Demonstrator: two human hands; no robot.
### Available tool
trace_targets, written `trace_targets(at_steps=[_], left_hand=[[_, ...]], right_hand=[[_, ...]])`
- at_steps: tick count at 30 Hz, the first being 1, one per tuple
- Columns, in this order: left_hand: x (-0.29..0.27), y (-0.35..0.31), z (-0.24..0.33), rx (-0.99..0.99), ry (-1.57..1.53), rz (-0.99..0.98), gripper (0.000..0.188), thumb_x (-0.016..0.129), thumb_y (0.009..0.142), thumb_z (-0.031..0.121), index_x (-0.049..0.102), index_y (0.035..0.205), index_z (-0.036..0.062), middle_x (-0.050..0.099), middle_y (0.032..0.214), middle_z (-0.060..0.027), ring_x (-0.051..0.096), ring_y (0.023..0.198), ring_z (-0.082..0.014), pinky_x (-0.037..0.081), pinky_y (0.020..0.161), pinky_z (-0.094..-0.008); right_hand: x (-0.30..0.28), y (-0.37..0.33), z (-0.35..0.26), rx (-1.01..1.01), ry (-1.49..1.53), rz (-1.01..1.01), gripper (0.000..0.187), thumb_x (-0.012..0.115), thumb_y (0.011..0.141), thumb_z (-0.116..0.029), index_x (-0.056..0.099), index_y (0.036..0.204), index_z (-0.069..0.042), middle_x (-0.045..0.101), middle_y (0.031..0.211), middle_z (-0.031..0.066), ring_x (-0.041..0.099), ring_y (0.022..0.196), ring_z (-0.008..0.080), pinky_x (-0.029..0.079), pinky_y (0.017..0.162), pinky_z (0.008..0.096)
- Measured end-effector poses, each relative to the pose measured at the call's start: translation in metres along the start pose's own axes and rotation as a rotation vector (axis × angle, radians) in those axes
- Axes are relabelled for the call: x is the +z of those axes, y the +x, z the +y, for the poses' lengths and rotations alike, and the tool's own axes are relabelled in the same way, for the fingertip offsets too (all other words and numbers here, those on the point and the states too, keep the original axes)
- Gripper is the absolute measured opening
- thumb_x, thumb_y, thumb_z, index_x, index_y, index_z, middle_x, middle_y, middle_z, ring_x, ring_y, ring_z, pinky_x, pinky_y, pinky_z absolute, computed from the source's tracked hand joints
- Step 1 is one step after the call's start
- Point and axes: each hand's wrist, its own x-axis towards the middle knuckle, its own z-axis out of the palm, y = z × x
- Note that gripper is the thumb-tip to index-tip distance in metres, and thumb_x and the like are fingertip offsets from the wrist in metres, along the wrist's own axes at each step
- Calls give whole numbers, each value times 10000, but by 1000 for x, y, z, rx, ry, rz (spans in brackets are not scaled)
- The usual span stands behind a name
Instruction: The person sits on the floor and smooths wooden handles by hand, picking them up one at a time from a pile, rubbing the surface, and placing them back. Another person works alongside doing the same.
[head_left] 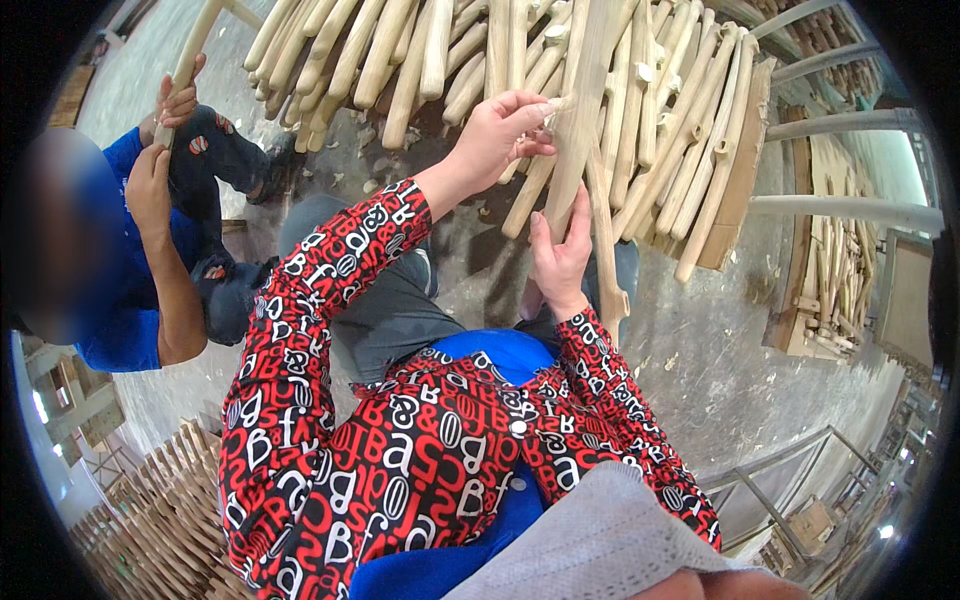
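Observation:
A long pale wooden pole slants up in front of me, blurred along its length. My right hand grips its lower part, thumb on one side and fingers on the other. Higher up, my left hand pinches a small tan piece against the pole's side; I cannot make out what kind of piece it is. Beside my right hand, a second wooden piece with a rounded knob near its low end leans downward.
A large stack of shaped wooden poles lies ahead, with cardboard at its right side. At left, a person in blue holds another pole. More wooden pieces lie at right, and others at lower left.

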Motion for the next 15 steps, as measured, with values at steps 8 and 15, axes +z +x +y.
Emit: trace_targets(at_steps=[8, 15], left_hand=[[-4, -6, 0, -81, -22, 63, 166, 572, 935, 171, 588, 1026, 32, 579, 896, -38, 588, 750, -123, 550, 674, -287], [-6, -7, 2, -130, -26, 44, 154, 543, 922, 144, 572, 1016, 25, 565, 917, -44, 576, 750, -124, 527, 660, -279]], right_hand=[[3, -5, 3, -30, 6, -20, 669, 638, 837, -80, 305, 1398, 71, 522, 1266, 273, 563, 1146, 358, 450, 957, 383], [3, -6, 6, -75, -53, -6, 676, 641, 826, -69, 308, 1397, 73, 512, 1282, 274, 552, 1167, 358, 449, 963, 383]])
